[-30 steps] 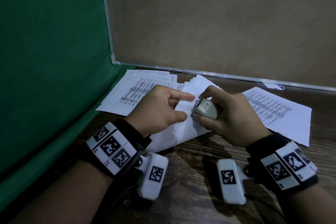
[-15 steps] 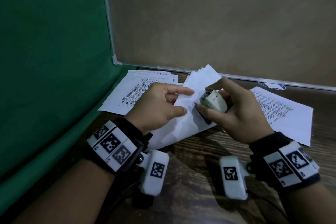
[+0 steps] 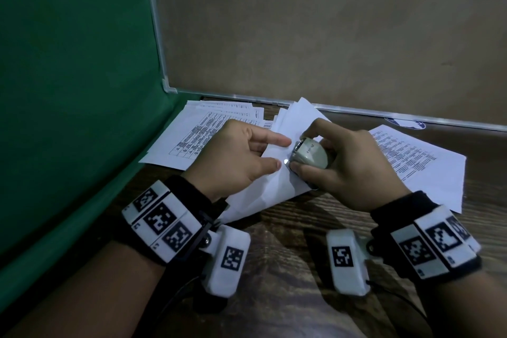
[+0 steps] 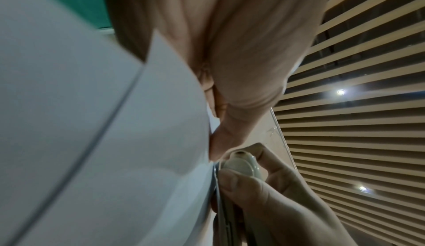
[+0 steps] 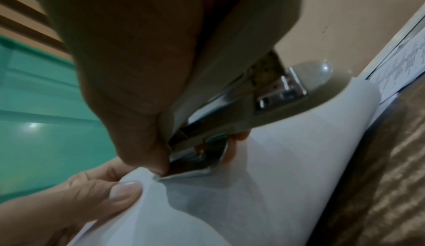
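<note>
A small grey stapler (image 3: 311, 157) is gripped in my right hand (image 3: 348, 170), thumb below and fingers over its top. Its metal mouth sits on the edge of a stack of blank white sheets (image 3: 274, 178) lifted off the table. My left hand (image 3: 241, 156) pinches that stack between thumb and fingers just left of the stapler. In the right wrist view the stapler (image 5: 241, 108) bites the paper's edge (image 5: 264, 186) beside the left thumb. In the left wrist view the stapler (image 4: 239, 166) touches the curved sheets (image 4: 103, 141).
Printed sheets (image 3: 208, 134) lie at the back left against a green panel (image 3: 68, 90). Another printed sheet (image 3: 417, 164) lies at the right. A beige wall board (image 3: 329, 22) closes the back. The wooden tabletop (image 3: 288, 241) shows in front of my wrists.
Both hands lifted the sheets and stapler slightly up and toward the back half a second ago, then settled a little lower; the stapler stays at the paper's edge.
</note>
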The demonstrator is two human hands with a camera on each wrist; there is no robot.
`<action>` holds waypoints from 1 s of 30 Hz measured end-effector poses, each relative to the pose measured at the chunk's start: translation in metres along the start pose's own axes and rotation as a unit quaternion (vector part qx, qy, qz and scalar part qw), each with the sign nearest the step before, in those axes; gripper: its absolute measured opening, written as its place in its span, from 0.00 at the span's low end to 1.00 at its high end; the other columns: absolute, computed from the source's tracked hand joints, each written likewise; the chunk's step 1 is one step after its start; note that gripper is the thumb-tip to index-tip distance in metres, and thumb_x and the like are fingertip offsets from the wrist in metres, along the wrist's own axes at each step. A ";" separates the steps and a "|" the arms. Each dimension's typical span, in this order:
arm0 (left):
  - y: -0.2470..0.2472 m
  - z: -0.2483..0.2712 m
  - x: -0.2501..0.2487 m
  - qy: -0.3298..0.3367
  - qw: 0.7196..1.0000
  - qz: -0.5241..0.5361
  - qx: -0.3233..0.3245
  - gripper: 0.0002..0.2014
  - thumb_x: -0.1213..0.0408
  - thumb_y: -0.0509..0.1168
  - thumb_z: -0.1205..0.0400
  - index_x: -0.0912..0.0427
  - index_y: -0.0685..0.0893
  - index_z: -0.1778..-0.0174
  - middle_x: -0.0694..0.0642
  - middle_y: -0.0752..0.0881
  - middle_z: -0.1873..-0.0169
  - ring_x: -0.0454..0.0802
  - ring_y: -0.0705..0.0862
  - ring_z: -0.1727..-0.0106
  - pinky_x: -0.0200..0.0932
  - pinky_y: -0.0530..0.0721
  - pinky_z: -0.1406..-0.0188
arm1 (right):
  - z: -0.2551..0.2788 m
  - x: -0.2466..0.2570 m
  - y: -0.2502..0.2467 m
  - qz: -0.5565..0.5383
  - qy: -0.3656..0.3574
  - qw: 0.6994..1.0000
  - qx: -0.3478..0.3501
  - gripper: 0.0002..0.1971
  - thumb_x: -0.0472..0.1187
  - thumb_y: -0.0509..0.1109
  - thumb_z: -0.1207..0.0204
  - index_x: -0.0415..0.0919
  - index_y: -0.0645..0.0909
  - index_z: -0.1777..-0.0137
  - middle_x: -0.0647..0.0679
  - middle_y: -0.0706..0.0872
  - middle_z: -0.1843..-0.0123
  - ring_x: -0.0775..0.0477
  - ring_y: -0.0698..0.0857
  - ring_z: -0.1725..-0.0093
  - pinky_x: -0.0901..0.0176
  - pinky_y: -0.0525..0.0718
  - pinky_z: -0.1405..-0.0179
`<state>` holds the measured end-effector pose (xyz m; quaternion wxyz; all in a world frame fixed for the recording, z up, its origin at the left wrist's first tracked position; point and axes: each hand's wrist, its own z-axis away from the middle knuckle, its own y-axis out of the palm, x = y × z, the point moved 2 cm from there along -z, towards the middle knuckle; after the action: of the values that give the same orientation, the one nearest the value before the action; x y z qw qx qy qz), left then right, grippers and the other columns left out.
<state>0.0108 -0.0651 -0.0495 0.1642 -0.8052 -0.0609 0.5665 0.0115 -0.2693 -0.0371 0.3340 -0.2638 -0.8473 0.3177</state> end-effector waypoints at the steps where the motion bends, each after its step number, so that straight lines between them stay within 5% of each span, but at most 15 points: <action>1: 0.000 0.000 0.000 0.001 1.000 0.000 0.004 0.18 0.75 0.79 0.24 0.51 0.95 0.42 0.42 0.95 0.59 0.38 0.93 0.54 0.42 0.89 0.46 | 0.000 0.000 0.000 -0.001 0.000 1.000 -0.001 0.14 0.45 0.84 0.30 0.49 0.81 0.53 0.47 0.86 0.74 0.48 0.82 0.72 0.58 0.75 0.73; 5: 0.002 0.001 -0.002 -0.017 0.999 0.006 0.036 0.17 0.79 0.76 0.22 0.58 0.93 0.41 0.36 0.84 0.79 0.30 0.82 0.74 0.24 0.77 0.66 | 0.002 0.006 0.001 -0.072 -0.006 0.997 -0.026 0.15 0.42 0.85 0.29 0.44 0.81 0.52 0.48 0.87 0.73 0.49 0.81 0.75 0.62 0.75 0.74; 8: -0.004 -0.001 0.000 -0.017 1.000 0.019 0.018 0.19 0.78 0.78 0.24 0.55 0.94 0.41 0.47 0.94 0.65 0.39 0.88 0.64 0.39 0.87 0.53 | 0.001 0.005 -0.002 -0.198 0.025 0.978 -0.056 0.16 0.41 0.85 0.29 0.42 0.80 0.50 0.45 0.90 0.70 0.50 0.86 0.75 0.61 0.79 0.76; 11: -0.012 -0.003 0.001 -0.023 0.999 0.027 -0.012 0.19 0.75 0.79 0.25 0.52 0.94 0.41 0.52 0.95 0.61 0.52 0.90 0.58 0.54 0.90 0.47 | 0.001 0.002 -0.005 -0.143 0.016 0.988 -0.054 0.16 0.41 0.86 0.28 0.46 0.80 0.49 0.49 0.92 0.68 0.51 0.86 0.74 0.57 0.82 0.74; 13: -0.014 -0.004 0.004 -0.021 0.999 0.039 -0.016 0.19 0.77 0.77 0.23 0.54 0.94 0.40 0.45 0.92 0.69 0.47 0.88 0.64 0.44 0.88 0.55 | 0.002 0.001 -0.006 -0.106 0.015 0.993 -0.058 0.16 0.41 0.86 0.30 0.49 0.81 0.51 0.52 0.90 0.69 0.52 0.86 0.73 0.60 0.81 0.72; 16: -0.011 -0.005 0.005 -0.021 0.999 0.018 -0.015 0.16 0.77 0.76 0.21 0.55 0.94 0.42 0.38 0.74 0.84 0.36 0.70 0.77 0.31 0.71 0.71 | 0.001 0.000 -0.005 -0.050 0.002 0.997 -0.054 0.17 0.40 0.87 0.31 0.52 0.80 0.53 0.52 0.86 0.71 0.49 0.83 0.70 0.66 0.77 0.72; 18: -0.007 -0.004 0.004 -0.030 0.999 0.035 -0.007 0.15 0.75 0.77 0.23 0.54 0.95 0.43 0.48 0.87 0.78 0.38 0.78 0.72 0.32 0.78 0.63 | 0.000 -0.001 -0.006 -0.024 -0.008 0.999 -0.047 0.16 0.40 0.86 0.32 0.48 0.82 0.51 0.51 0.86 0.70 0.48 0.83 0.69 0.64 0.76 0.72; 20: -0.002 -0.003 0.001 -0.033 0.998 0.052 -0.001 0.16 0.68 0.80 0.28 0.51 0.96 0.44 0.67 0.91 0.63 0.51 0.81 0.62 0.46 0.80 0.52 | 0.000 0.001 -0.005 -0.007 -0.020 0.999 -0.043 0.16 0.42 0.86 0.31 0.45 0.83 0.49 0.51 0.88 0.69 0.49 0.83 0.68 0.63 0.77 0.70; 24: 0.002 -0.003 0.003 -0.037 0.997 0.061 -0.006 0.16 0.68 0.81 0.27 0.49 0.95 0.44 0.55 0.72 0.69 0.54 0.69 0.64 0.48 0.71 0.56 | 0.000 0.006 -0.003 0.010 -0.041 0.998 -0.043 0.16 0.46 0.85 0.30 0.44 0.84 0.48 0.51 0.87 0.69 0.49 0.82 0.69 0.68 0.73 0.70; 26: 0.002 -0.003 0.004 -0.042 0.998 0.054 -0.010 0.16 0.69 0.81 0.26 0.51 0.95 0.44 0.54 0.78 0.70 0.53 0.73 0.66 0.45 0.77 0.57 | 0.000 0.008 -0.004 0.009 -0.051 0.998 -0.040 0.16 0.46 0.85 0.29 0.43 0.84 0.48 0.51 0.88 0.69 0.49 0.83 0.69 0.64 0.75 0.70; 28: 0.001 -0.004 0.004 -0.050 0.997 0.052 -0.017 0.17 0.71 0.81 0.26 0.53 0.95 0.43 0.56 0.93 0.61 0.53 0.89 0.58 0.50 0.89 0.42 | 0.001 0.013 -0.004 -0.018 -0.063 0.997 -0.033 0.16 0.45 0.85 0.30 0.42 0.84 0.49 0.50 0.88 0.68 0.48 0.83 0.69 0.58 0.78 0.69; 30: 0.000 -0.004 0.004 -0.055 0.997 0.051 -0.024 0.18 0.75 0.79 0.24 0.55 0.94 0.41 0.56 0.96 0.55 0.51 0.93 0.50 0.54 0.89 0.33 | 0.001 0.016 -0.003 -0.032 -0.070 0.996 -0.040 0.16 0.45 0.85 0.29 0.42 0.84 0.49 0.49 0.88 0.68 0.47 0.83 0.69 0.57 0.79 0.69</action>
<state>0.0162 -0.0649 -0.0516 0.1120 -0.7787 -0.0425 0.6158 0.0003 -0.2614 -0.0290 0.2732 -0.2269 -0.8884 0.2908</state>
